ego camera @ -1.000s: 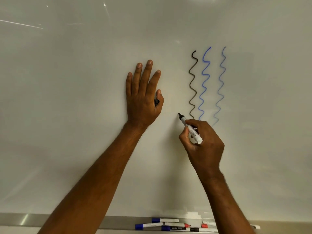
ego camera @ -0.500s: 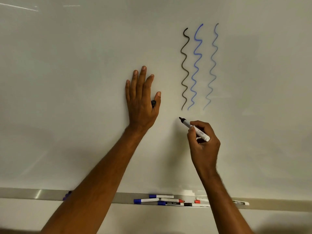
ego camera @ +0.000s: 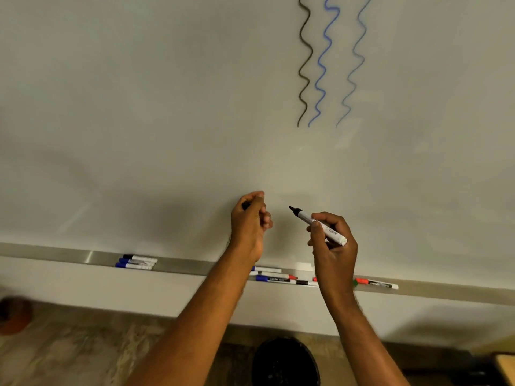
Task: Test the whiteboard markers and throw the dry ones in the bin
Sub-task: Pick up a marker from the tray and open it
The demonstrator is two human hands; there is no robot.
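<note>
The right hand (ego camera: pixel 333 243) grips an uncapped black marker (ego camera: pixel 317 225) in its fingers, tip up-left, clear of the whiteboard (ego camera: pixel 167 107). The left hand (ego camera: pixel 250 218) is clenched on a small black cap (ego camera: pixel 245 205). Other markers (ego camera: pixel 274 275) lie in the tray (ego camera: pixel 69 256) — the bin (ego camera: pixel 285 363) stands on the floor below.

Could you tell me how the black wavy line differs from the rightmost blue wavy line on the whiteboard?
The black wavy line is dark and solid; the rightmost blue wavy line is pale and thin. The black one is leftmost of the three, the blue one stands further apart. Both run vertically and end level on the whiteboard.
</note>
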